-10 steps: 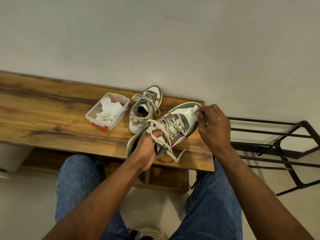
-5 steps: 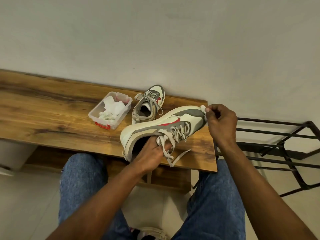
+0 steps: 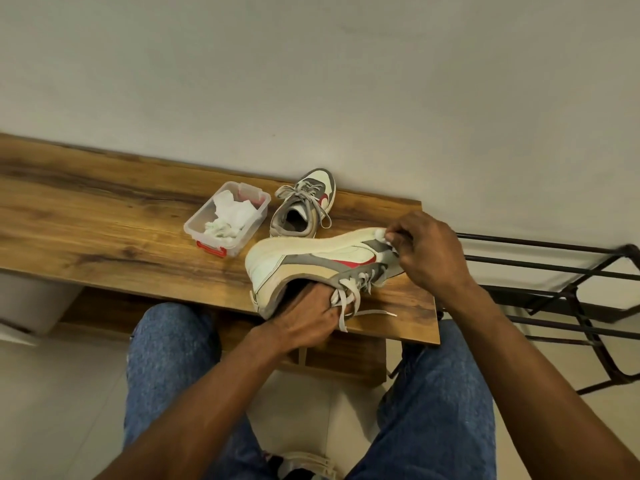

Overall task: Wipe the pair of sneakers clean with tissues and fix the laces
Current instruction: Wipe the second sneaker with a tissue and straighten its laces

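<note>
A white, grey and red sneaker [image 3: 304,261] lies tipped on its side over the wooden bench [image 3: 104,230], sole edge facing up. My left hand [image 3: 308,320] reaches into its opening and grips the collar and tongue by the loose laces [image 3: 346,299]. My right hand [image 3: 429,251] pinches a small white tissue [image 3: 381,234] against the sneaker's toe end. The second sneaker [image 3: 304,206] stands upright behind it, against the wall, its laces loose.
A clear plastic box [image 3: 207,226] with a red clasp holds crumpled tissues [image 3: 230,216], left of the sneakers. A black metal rack [image 3: 554,289] stands right of the bench. My knees in jeans sit below the bench's front edge.
The held sneaker has rolled from laces-up onto its side, showing its white side and sole edge. My right hand with the tissue stayed at the toe and shifted slightly down over it.
</note>
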